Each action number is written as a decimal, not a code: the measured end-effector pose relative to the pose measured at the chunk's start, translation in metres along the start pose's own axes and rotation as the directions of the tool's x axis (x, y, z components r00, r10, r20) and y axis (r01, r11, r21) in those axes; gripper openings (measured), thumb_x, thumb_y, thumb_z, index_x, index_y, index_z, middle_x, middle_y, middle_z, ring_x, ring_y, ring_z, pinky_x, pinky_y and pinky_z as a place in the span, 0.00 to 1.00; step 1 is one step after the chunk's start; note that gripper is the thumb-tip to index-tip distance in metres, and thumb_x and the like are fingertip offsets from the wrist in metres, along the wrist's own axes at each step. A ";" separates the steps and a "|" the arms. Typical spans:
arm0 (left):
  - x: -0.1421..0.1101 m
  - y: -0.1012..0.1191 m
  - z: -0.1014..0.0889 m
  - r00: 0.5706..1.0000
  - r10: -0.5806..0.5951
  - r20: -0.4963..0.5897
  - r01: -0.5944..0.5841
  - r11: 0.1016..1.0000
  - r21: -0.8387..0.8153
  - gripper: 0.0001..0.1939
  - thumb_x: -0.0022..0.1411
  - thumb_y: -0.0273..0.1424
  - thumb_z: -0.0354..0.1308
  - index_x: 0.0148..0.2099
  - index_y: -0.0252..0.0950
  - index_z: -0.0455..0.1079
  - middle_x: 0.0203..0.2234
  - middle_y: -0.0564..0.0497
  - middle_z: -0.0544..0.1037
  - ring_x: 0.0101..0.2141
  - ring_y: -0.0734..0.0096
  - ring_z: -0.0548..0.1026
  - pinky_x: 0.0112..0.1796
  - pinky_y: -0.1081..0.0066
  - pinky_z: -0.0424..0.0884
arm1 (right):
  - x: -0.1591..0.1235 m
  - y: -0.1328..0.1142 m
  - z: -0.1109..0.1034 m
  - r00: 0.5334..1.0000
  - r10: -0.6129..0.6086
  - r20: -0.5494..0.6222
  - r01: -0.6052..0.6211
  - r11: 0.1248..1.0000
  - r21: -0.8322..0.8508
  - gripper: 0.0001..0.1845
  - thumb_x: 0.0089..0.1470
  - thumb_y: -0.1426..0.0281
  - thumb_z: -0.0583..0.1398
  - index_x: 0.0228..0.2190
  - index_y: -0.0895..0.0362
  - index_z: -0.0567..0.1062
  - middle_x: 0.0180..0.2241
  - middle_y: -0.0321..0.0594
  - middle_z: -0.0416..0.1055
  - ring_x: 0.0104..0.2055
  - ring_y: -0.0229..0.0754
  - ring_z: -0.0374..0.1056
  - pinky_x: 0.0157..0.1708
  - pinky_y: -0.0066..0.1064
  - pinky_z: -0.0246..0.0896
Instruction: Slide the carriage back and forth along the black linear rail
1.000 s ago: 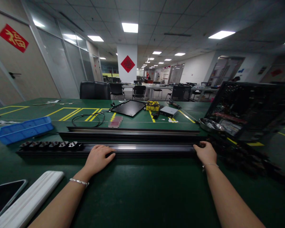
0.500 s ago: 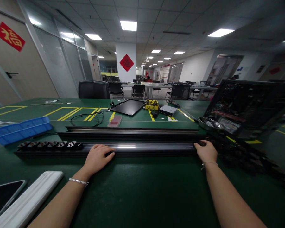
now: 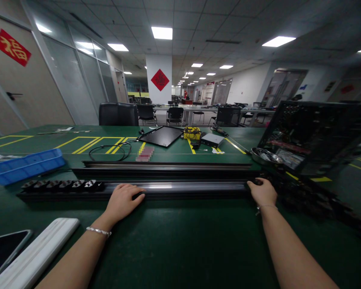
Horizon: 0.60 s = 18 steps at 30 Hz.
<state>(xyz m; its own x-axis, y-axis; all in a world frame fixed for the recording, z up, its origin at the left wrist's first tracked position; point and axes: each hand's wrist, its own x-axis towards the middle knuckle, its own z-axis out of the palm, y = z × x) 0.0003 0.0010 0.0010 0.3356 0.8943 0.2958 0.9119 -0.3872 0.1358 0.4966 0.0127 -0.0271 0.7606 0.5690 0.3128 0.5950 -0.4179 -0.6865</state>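
Observation:
A long black metal rail (image 3: 186, 189) lies across the green table in front of me. My left hand (image 3: 123, 199) rests on its middle, fingers curled over the top. At the rail's right end, my right hand (image 3: 262, 191) has its fingers closed around it. Several small black-and-white parts (image 3: 63, 184) sit in a row along the rail's left part. A second long black rail (image 3: 168, 168) lies parallel just behind the first.
A blue tray (image 3: 25, 165) sits at the left, a white bar (image 3: 36, 255) and a phone (image 3: 3, 251) near left. Behind the rails are a cable loop (image 3: 110, 151), a black panel (image 3: 162, 135) and a metal bowl (image 3: 263, 157). An open computer case (image 3: 315, 136) and a dark parts pile (image 3: 313, 198) fill the right.
Both hands stay on the rail; only the camera view shifts slightly.

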 end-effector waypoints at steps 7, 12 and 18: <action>0.001 0.000 0.000 1.000 0.000 0.002 0.000 1.000 -0.014 0.17 0.60 0.43 0.47 0.42 0.45 0.74 0.38 0.53 0.79 0.42 0.65 0.73 0.46 0.61 0.59 | 0.000 0.000 -0.005 0.999 0.038 0.006 -0.038 0.999 -0.016 0.22 0.40 0.60 0.60 0.37 0.58 0.73 0.37 0.48 0.71 0.37 0.49 0.67 0.42 0.42 0.61; 0.001 -0.001 0.001 1.000 -0.003 -0.012 0.003 0.999 -0.038 0.17 0.60 0.44 0.47 0.41 0.46 0.74 0.37 0.54 0.79 0.41 0.65 0.73 0.46 0.62 0.59 | 0.004 0.009 -0.008 0.998 0.031 -0.048 -0.030 0.999 0.026 0.22 0.39 0.61 0.60 0.38 0.57 0.73 0.36 0.45 0.70 0.38 0.50 0.65 0.43 0.43 0.60; 0.000 0.000 0.001 1.000 0.000 0.000 0.000 0.999 -0.038 0.20 0.63 0.45 0.42 0.41 0.45 0.74 0.37 0.54 0.79 0.41 0.66 0.73 0.45 0.62 0.59 | 0.006 0.015 -0.014 0.992 0.043 -0.122 -0.036 0.998 0.054 0.21 0.42 0.63 0.58 0.40 0.56 0.73 0.39 0.46 0.69 0.42 0.51 0.64 0.45 0.43 0.59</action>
<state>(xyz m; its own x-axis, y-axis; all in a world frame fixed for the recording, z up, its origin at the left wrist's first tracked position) 0.0004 0.0015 0.0004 0.3355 0.8944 0.2959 0.9024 -0.3953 0.1717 0.5137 -0.0002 -0.0266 0.8113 0.4599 0.3610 0.5521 -0.3995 -0.7318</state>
